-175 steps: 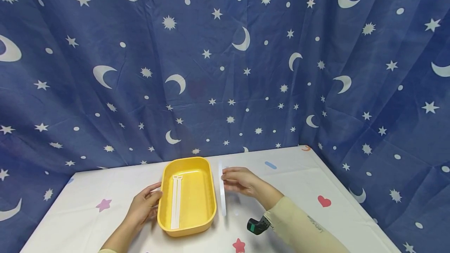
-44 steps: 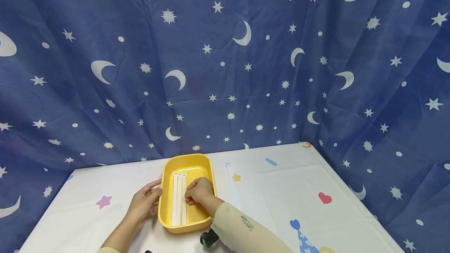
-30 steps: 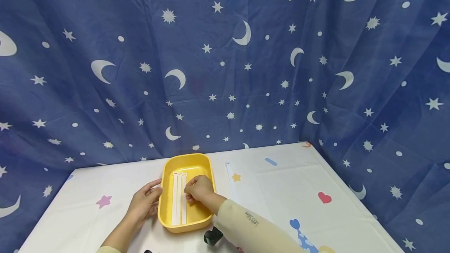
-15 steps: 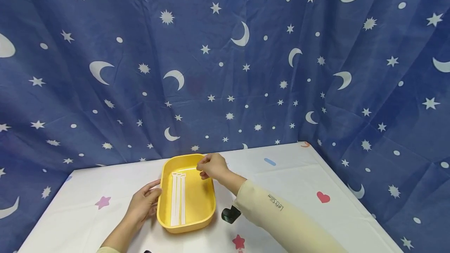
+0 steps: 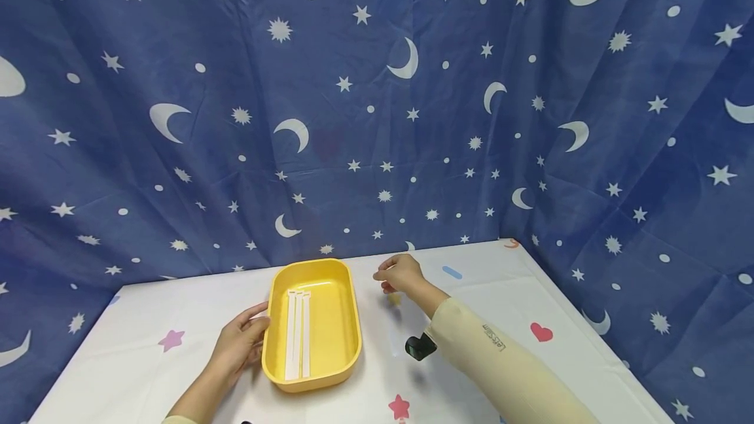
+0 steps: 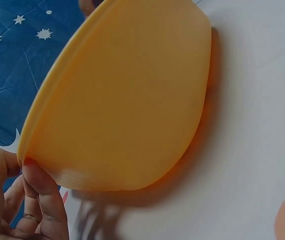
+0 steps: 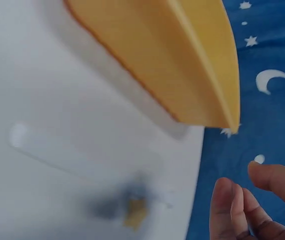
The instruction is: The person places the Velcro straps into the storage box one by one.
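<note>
Three long white strips with small slotted heads (image 5: 306, 339) lie side by side in the left half of a yellow tray (image 5: 332, 375). My left hand (image 5: 238, 345) holds the tray's left side; in the left wrist view its thumb and fingers pinch the rim. To the right of the tray, my right hand (image 5: 403, 275) hovers above the table, with thumb and fingertips apart and nothing between them in the right wrist view. Beneath it another pale strip (image 7: 67, 160) lies on the tablecloth, blurred and faint against the white.
A white tablecloth (image 5: 471, 319) printed with stars and a heart covers the table. Blue curtains (image 5: 330, 116) with moons and stars stand behind and to the right. A black wrist camera (image 5: 421, 347) hangs under the right forearm.
Earlier my right hand held a strip beside the tray, which contained two. It then laid a third inside, let go and moved out to the right. My left hand stays at the rim.
</note>
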`<control>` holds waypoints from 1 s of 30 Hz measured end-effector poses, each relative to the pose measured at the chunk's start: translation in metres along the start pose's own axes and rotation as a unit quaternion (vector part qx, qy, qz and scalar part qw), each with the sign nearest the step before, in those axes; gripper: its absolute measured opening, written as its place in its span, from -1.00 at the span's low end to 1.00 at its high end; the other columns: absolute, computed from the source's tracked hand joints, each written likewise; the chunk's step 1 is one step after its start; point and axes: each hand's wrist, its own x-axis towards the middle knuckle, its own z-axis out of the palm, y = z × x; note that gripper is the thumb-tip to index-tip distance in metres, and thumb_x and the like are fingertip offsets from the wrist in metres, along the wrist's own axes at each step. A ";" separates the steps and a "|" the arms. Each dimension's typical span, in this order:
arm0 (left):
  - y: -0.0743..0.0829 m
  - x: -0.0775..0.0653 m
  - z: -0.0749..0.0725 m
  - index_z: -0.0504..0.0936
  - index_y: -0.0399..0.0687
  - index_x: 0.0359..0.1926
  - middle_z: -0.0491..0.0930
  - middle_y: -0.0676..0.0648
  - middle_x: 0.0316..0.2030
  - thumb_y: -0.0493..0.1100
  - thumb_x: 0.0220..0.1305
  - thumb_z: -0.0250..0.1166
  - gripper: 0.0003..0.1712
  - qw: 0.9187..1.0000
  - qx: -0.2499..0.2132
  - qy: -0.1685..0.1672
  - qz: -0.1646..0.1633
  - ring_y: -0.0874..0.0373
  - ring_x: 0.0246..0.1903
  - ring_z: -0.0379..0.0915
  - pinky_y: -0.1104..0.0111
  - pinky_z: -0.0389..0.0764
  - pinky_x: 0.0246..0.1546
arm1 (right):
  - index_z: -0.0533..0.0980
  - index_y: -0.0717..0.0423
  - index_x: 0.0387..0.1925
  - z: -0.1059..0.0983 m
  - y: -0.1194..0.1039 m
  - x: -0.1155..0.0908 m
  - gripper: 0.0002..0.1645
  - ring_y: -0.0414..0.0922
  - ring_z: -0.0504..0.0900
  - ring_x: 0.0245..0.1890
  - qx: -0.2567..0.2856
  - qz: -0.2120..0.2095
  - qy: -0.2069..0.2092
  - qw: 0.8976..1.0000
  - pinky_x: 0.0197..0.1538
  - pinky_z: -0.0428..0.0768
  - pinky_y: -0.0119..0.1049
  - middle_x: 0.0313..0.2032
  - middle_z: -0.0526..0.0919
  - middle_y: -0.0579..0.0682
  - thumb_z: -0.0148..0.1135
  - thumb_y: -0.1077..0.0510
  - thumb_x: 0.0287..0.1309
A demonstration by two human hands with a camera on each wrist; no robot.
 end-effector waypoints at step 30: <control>0.002 0.000 0.002 0.28 -0.11 0.41 0.55 -0.07 -0.14 -0.20 0.39 0.12 -0.40 1.000 -0.010 0.000 -0.001 0.25 -0.41 0.53 0.52 0.56 -0.53 | 0.63 0.25 -0.45 0.035 0.078 -0.010 -0.78 -0.23 0.48 -0.57 -0.056 -0.095 0.109 0.988 -0.49 0.50 -0.44 -0.59 0.58 -0.06 0.54 0.32 -0.22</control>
